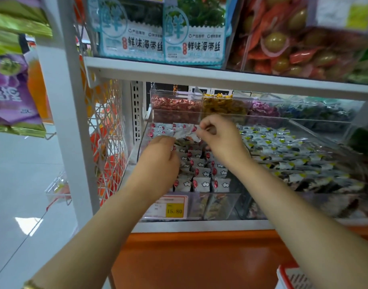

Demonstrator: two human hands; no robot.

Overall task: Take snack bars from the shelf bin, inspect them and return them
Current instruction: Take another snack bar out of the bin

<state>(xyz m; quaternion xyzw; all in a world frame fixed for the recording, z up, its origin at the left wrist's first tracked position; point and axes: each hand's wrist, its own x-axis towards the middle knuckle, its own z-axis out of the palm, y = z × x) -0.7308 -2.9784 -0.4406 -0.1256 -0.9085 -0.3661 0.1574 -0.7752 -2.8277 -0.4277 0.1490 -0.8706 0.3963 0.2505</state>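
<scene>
Two bare hands, left hand (pixel 161 152) and right hand (pixel 217 133), pinch opposite ends of one white-wrapped snack bar (pixel 186 135), held just above the clear shelf bin (pixel 218 202) of matching bars

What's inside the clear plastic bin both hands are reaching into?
The clear plastic bin holds small white snack packets with red ends, lined in rows. The left hand and right hand hide several; both seem to pinch one silvery packet.
</scene>
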